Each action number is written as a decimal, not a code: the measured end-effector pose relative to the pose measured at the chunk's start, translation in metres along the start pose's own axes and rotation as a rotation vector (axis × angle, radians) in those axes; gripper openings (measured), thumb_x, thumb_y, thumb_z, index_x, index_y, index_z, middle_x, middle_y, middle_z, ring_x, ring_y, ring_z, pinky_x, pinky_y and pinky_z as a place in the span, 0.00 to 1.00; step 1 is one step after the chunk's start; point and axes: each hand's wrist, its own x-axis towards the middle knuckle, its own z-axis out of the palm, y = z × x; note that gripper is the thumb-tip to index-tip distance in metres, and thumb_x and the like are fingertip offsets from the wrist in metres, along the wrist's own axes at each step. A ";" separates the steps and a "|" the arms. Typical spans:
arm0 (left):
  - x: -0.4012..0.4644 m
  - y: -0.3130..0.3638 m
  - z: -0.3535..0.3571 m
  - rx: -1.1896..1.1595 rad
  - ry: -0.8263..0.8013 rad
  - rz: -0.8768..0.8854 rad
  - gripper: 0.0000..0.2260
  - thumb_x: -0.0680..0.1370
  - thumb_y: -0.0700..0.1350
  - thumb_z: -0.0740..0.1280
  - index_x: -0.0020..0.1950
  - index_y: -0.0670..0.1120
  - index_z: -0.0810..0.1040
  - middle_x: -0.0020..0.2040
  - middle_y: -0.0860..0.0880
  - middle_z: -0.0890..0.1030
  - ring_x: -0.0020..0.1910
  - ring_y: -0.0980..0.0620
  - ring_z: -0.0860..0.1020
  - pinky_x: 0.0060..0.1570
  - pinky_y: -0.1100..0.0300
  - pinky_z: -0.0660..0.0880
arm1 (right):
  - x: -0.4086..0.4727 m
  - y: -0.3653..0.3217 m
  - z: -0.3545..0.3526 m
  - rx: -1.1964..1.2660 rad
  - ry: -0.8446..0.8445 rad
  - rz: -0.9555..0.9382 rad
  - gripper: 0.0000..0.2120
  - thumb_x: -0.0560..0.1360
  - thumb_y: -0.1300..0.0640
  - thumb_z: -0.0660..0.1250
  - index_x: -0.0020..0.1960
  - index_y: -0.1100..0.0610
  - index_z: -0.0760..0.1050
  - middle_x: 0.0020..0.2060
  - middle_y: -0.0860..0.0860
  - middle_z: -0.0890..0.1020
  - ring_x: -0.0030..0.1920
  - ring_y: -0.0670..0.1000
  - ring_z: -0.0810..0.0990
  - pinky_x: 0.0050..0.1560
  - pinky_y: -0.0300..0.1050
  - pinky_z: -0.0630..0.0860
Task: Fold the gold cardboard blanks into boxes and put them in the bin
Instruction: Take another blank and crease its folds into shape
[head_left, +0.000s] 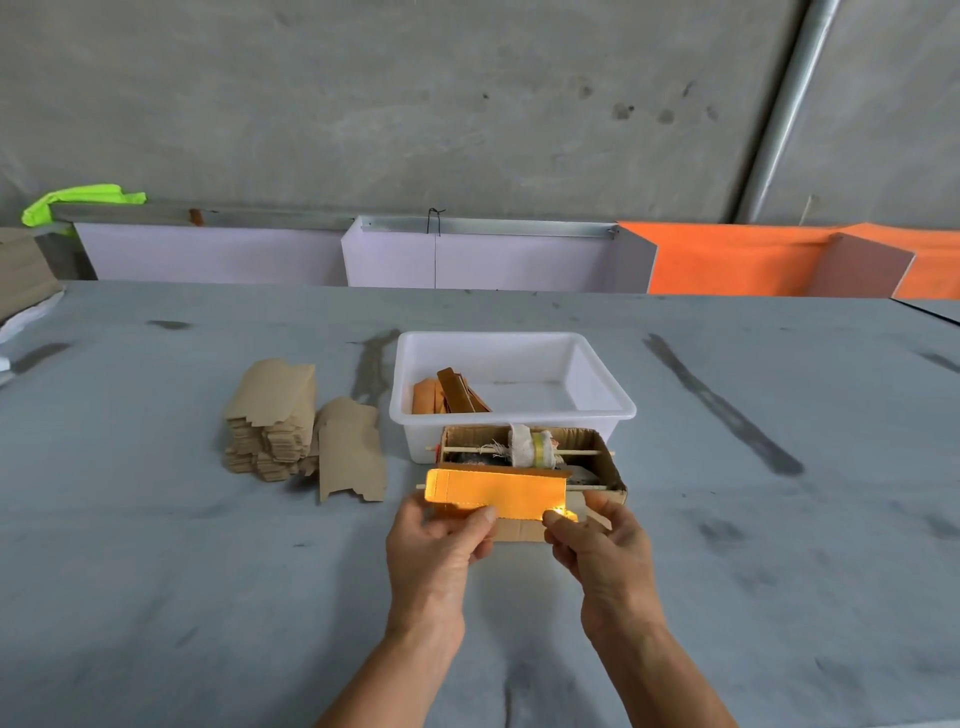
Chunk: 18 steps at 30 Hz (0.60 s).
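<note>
While the gold blank (496, 491) was held up in the air just in front of the white bin (511, 410), it was pinched at its lower edge by both hands: the left hand (439, 545) gripped its left part between thumb and fingers, and the right hand (597, 540) pinched its lower right corner. It was probably kept so, with the gold face toward the camera, in order that the panels could be bent along the creases. Inside the bin, at its left side, a few gold pieces (449, 397) were already laid. Left of the bin, on the grey table (156, 571), a pile of brown flat blanks (272, 421) was stacked within easy reach, with some loose ones (350, 449) beside it. Directly in front of the bin, a small open cardboard box (597, 462) with sticks and a tape roll (535, 447) was placed, partly hidden behind the blank. The glare on the gold surface made the creases hard to see, and how far the folding had gone could not be told.
</note>
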 end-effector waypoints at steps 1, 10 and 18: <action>-0.001 -0.002 0.002 0.016 -0.009 -0.010 0.12 0.68 0.30 0.73 0.47 0.42 0.78 0.34 0.46 0.84 0.32 0.50 0.81 0.31 0.61 0.79 | 0.000 0.001 0.000 -0.001 -0.006 0.010 0.22 0.70 0.69 0.71 0.61 0.62 0.70 0.34 0.57 0.79 0.34 0.52 0.78 0.39 0.44 0.74; -0.004 -0.013 0.011 0.009 -0.026 -0.026 0.06 0.69 0.29 0.72 0.40 0.38 0.79 0.31 0.45 0.83 0.28 0.53 0.80 0.31 0.63 0.78 | -0.010 0.016 0.006 0.193 -0.052 0.158 0.12 0.67 0.69 0.72 0.47 0.60 0.73 0.34 0.55 0.78 0.33 0.49 0.77 0.39 0.43 0.72; -0.006 -0.013 0.004 -0.013 -0.062 -0.005 0.07 0.69 0.29 0.72 0.42 0.39 0.80 0.33 0.42 0.83 0.30 0.49 0.81 0.32 0.61 0.79 | -0.012 0.015 0.009 0.239 -0.071 0.185 0.07 0.69 0.70 0.70 0.37 0.60 0.75 0.26 0.52 0.78 0.27 0.46 0.74 0.35 0.40 0.70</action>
